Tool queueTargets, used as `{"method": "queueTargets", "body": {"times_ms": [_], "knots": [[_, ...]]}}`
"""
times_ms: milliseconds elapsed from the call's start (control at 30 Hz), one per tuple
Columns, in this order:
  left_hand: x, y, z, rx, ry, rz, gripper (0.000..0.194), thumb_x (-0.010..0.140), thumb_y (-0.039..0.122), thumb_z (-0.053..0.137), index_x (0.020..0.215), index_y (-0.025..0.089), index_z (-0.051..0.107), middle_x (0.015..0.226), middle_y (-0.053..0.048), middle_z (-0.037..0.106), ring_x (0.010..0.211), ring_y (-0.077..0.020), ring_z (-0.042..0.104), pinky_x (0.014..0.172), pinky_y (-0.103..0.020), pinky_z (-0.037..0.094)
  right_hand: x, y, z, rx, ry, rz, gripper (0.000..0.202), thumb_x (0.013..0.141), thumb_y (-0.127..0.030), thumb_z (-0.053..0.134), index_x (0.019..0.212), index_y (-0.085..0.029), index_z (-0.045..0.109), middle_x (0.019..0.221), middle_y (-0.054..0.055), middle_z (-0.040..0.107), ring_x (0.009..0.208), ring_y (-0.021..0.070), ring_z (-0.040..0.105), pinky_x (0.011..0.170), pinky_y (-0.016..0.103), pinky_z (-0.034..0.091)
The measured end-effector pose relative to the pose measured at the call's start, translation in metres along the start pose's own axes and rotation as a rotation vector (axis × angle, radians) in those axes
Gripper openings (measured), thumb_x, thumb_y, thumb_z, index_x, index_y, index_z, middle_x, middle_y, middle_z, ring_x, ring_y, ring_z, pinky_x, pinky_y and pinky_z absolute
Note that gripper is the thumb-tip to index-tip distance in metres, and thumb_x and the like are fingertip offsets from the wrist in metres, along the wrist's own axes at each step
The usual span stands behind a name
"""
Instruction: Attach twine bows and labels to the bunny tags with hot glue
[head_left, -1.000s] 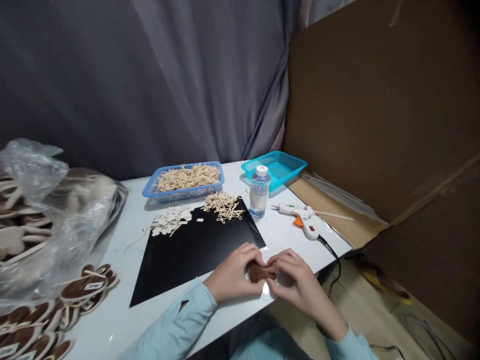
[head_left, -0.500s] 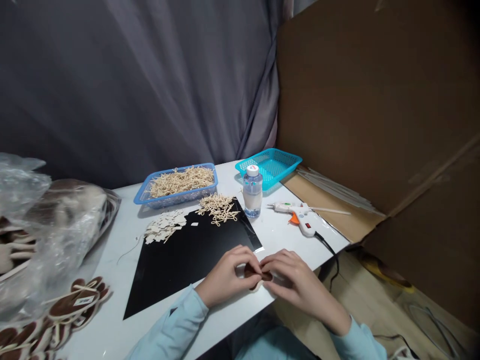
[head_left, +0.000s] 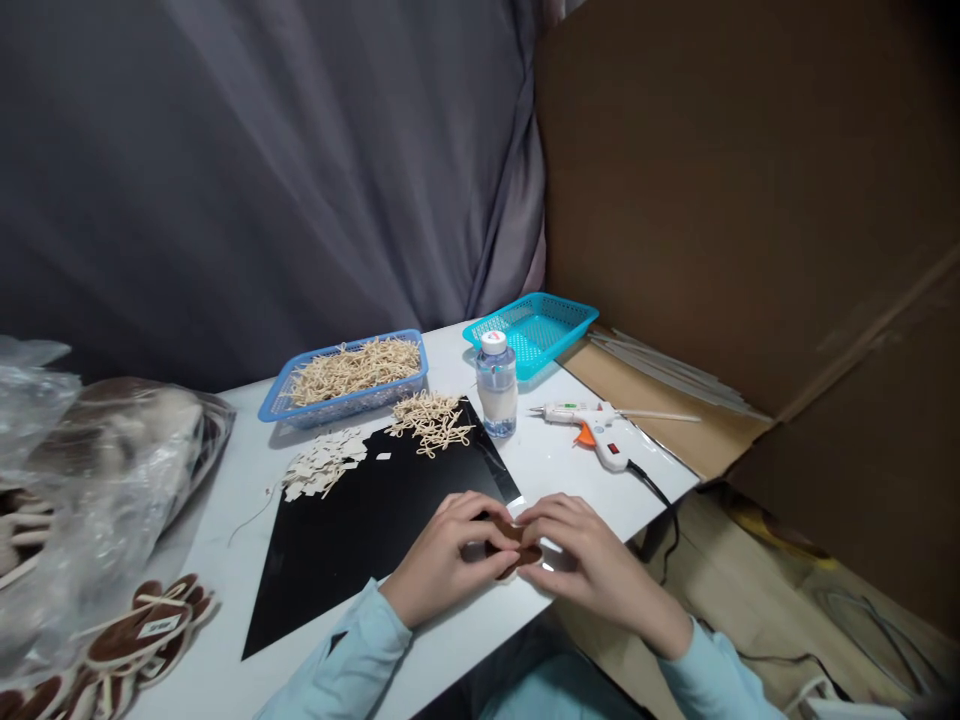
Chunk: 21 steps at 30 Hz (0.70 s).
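Observation:
Near the table's front edge, my left hand and my right hand pinch a small brown fabric piece with a pale edge between them. Fingers hide much of it. My hands lie just right of a black mat. On the mat's far side are a heap of cream cord loops and a pile of small white tags. At the lower left, similar brown pieces with cream trim lie stacked, the top one bearing a cord and a white label.
A blue basket full of cord loops stands at the back, with a teal basket to its right. A clear bottle stands near a white glue gun, whose cable drops off the table. Plastic bags fill the left side.
The camera view has shifted slightly. Both hands keep hold of the brown piece, which shows a little more of its brown face between the fingers.

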<state>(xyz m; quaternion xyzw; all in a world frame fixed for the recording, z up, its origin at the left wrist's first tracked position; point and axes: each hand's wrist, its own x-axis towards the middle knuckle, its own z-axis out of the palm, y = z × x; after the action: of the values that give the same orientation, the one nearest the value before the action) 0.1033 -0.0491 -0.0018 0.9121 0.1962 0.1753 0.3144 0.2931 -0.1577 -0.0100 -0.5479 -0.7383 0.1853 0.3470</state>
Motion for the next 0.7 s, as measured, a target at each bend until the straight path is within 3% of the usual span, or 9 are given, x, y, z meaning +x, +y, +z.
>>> {"method": "queueTargets", "body": {"times_ms": [133, 400, 567, 700], "knots": [[-0.001, 0.008, -0.003, 0.036, 0.003, 0.012, 0.007, 0.075, 0.027, 0.072, 0.081, 0.025, 0.07, 0.111, -0.005, 0.068, 0.103, -0.024, 0.06, 0.094, -0.041, 0.038, 0.001, 0.0, 0.002, 0.026, 0.012, -0.007, 0.007, 0.086, -0.027, 0.067, 0.092, -0.024, 0.063, 0.102, 0.003, 0.069, 0.102, 0.0205, 0.059, 0.088, 0.036, 0.043], [0.0, 0.009, 0.006, 0.0, 0.063, 0.092, 0.013, 0.071, 0.01, 0.066, 0.075, 0.022, 0.064, 0.089, -0.002, 0.07, 0.086, -0.0181, 0.064, 0.087, -0.036, 0.041, 0.0, 0.001, 0.009, 0.077, 0.08, -0.001, 0.006, 0.083, -0.019, 0.068, 0.085, -0.022, 0.063, 0.098, 0.003, 0.068, 0.096, 0.0199, 0.06, 0.087, 0.036, 0.045], [-0.002, 0.005, 0.004, -0.026, 0.05, 0.1, 0.009, 0.077, 0.015, 0.065, 0.08, 0.023, 0.065, 0.098, -0.003, 0.073, 0.092, -0.019, 0.065, 0.088, -0.036, 0.041, -0.005, 0.001, 0.008, 0.118, 0.054, -0.073, 0.008, 0.092, -0.022, 0.059, 0.093, -0.022, 0.066, 0.106, 0.007, 0.067, 0.1, 0.0188, 0.059, 0.086, 0.032, 0.047], [-0.001, 0.007, 0.003, 0.026, 0.061, 0.094, 0.007, 0.076, 0.016, 0.066, 0.074, 0.023, 0.063, 0.096, -0.003, 0.071, 0.09, -0.0192, 0.063, 0.089, -0.038, 0.038, -0.006, -0.001, 0.005, 0.029, 0.035, -0.059, 0.01, 0.093, -0.022, 0.058, 0.09, -0.021, 0.067, 0.105, 0.006, 0.067, 0.098, 0.0204, 0.06, 0.087, 0.035, 0.046]]}}
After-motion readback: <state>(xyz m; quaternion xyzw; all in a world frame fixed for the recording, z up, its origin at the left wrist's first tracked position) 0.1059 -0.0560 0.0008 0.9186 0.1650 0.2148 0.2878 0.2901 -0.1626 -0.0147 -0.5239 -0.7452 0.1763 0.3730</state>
